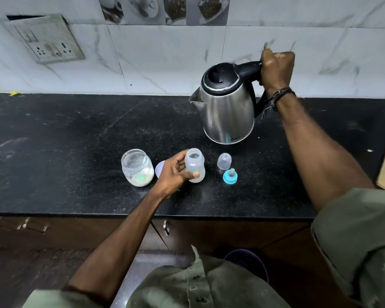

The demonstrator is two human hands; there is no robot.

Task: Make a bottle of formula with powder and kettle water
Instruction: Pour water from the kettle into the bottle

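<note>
Black stone counter (76, 134) runs under a marbled tile wall, with a socket plate (46, 38) at far left.

Left hand (172, 175): thumb across the near face of the baby bottle (195, 166), fingers curled behind it; the bottle stands upright on the counter, mouth uncovered. It appears to hold little or no liquid, though the translucent wall makes this hard to confirm.

Right hand (276, 68): fingers closed in a full fist round the black handle of the steel kettle (227, 105). The kettle is clear of the counter, far and right of the bottle, lid down, spout pointing left and not yet over the bottle mouth.

Left of the bottle, just beside the left hand, stands the open powder jar (137, 167) with white powder and a pale green scoop low inside; a lilac lid (160, 172) lies partly hidden between jar and hand. Right of the bottle sit the clear cap (224, 161) and the blue teat ring (230, 176), near each other.

Risks, as judged:
- Narrow bottle mouth against a wide spout: a fast tilt would likely splash over the rim onto the left thumb and fingers, a scald hazard if the water is hot.
- A light bottle held low may tip if struck by the spout.
- Overspill could wet the teat ring or reach the open powder.
</note>
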